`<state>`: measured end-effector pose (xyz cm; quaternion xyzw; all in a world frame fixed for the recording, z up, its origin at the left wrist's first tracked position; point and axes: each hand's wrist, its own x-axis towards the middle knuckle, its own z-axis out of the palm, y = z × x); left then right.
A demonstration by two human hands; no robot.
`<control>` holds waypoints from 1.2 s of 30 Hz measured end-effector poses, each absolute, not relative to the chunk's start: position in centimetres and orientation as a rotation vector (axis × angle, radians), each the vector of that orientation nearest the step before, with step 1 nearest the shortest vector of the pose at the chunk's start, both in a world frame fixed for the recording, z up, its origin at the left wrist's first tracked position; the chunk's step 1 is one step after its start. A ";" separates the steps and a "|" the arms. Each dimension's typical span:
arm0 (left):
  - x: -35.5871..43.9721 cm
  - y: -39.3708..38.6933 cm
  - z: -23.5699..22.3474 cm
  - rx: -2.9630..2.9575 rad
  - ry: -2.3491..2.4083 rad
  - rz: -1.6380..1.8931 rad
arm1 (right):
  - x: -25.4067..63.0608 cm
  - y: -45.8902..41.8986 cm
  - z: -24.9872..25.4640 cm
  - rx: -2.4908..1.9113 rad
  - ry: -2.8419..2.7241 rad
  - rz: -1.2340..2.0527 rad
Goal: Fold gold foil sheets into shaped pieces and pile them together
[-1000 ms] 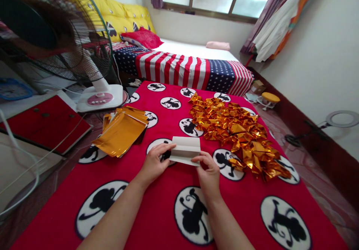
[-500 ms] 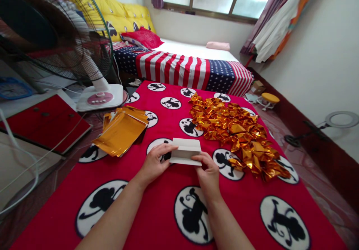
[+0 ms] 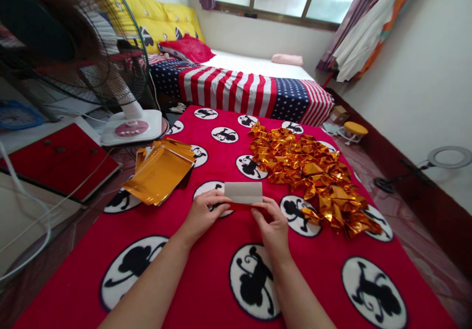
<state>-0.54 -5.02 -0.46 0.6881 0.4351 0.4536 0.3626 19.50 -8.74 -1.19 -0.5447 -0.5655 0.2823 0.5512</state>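
A folded sheet of paper (image 3: 243, 191), pale grey-white on the side facing me, is held just above the red cloth in the middle of the view. My left hand (image 3: 205, 213) pinches its left end between thumb and fingers. At the right end, my right hand (image 3: 272, 221) pinches it the same way along the lower edge. Farther left lies a loose stack of gold foil paper sheets (image 3: 160, 171). To the right of my hands spreads a heap of folded gold foil pieces (image 3: 306, 164).
The red cloth (image 3: 206, 280) has white circles with black monkey figures. A standing fan (image 3: 129, 122) sits at the left beside a red-fronted cabinet (image 3: 55, 162). Behind is a bed (image 3: 236, 85) with striped and starred bedding. A yellow stool (image 3: 354, 128) stands on the floor at right.
The paper's near flap has folded over, so the open trough shape is now a narrower, flatter strip. Both hands have stayed at its ends, with fingers shifted slightly.
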 end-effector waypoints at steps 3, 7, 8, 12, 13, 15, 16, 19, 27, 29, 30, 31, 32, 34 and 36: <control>-0.6 -5.0 -0.2 1.752 1.123 1.154 | 19.3 -8.8 -1.2 -1.287 -1.190 0.740; -0.5 -5.1 -0.1 1.735 1.169 1.139 | 19.2 -8.8 -1.7 -1.306 -1.048 0.811; -0.5 -5.1 -0.2 1.712 1.195 1.140 | 19.2 -8.7 -1.8 -1.306 -1.033 0.811; -0.3 -5.1 -0.4 1.624 1.282 1.163 | 19.1 -8.6 -2.0 -1.303 -1.024 0.831; -0.3 -5.1 -0.5 1.615 1.280 1.171 | 19.0 -8.5 -2.0 -1.309 -1.029 0.837; -0.3 -4.9 -0.8 1.599 1.267 1.195 | 18.9 -8.5 -1.9 -1.330 -1.046 0.841; -0.3 -4.9 -0.9 1.591 1.269 1.212 | 18.8 -8.5 -1.9 -1.348 -1.063 0.837; -0.3 -4.7 -1.0 1.600 1.340 1.254 | 18.6 -8.6 -1.8 -1.416 -1.147 0.796; -0.2 -4.4 -0.8 1.808 1.571 1.233 | 18.3 -8.9 -1.8 -1.529 -1.304 0.628; -0.3 -4.0 -1.0 1.846 1.600 1.209 | 18.2 -8.9 -1.8 -1.563 -1.335 0.622; -0.5 -3.8 -1.1 1.865 1.610 1.199 | 18.2 -8.9 -1.8 -1.575 -1.351 0.626; -0.6 -3.5 -1.1 1.889 1.618 1.188 | 18.1 -8.9 -1.8 -1.583 -1.364 0.632; -0.7 -3.3 -1.1 1.920 1.626 1.174 | 18.1 -9.0 -1.8 -1.587 -1.376 0.640; -0.9 -2.7 -1.0 2.012 1.638 1.102 | 18.1 -9.0 -1.8 -1.586 -1.393 0.653; -1.1 -2.1 -0.5 2.129 1.630 0.990 | 18.1 -8.9 -1.7 -1.584 -1.409 0.657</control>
